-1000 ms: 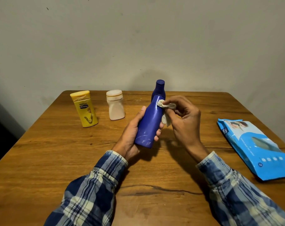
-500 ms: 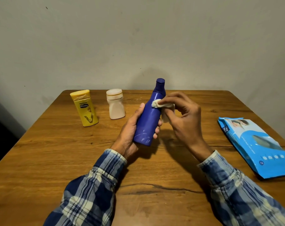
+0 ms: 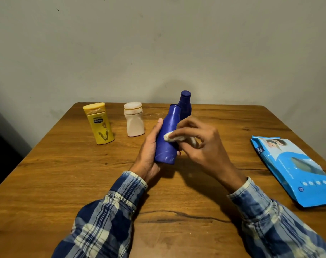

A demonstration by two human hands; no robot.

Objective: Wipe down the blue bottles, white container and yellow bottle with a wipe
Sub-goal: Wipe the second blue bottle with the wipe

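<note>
My left hand [image 3: 149, 155] grips a blue bottle [image 3: 167, 138] by its lower body, tilted a little and lifted off the table. My right hand [image 3: 199, 144] pinches a small white wipe [image 3: 170, 137] and presses it against the middle of that bottle. A second, darker blue bottle [image 3: 185, 103] stands upright just behind the held one, partly hidden by it. The white container [image 3: 133, 119] and the yellow bottle [image 3: 99, 123] stand upright at the back left of the wooden table [image 3: 65, 174].
A blue pack of wipes [image 3: 296, 170] lies flat near the table's right edge. The table's back edge meets a plain grey wall. My plaid sleeves cross the near part of the table.
The wipe in my right hand has slid from the bottle's neck down to its middle. The held bottle has tipped, so the second blue bottle behind it now shows apart.
</note>
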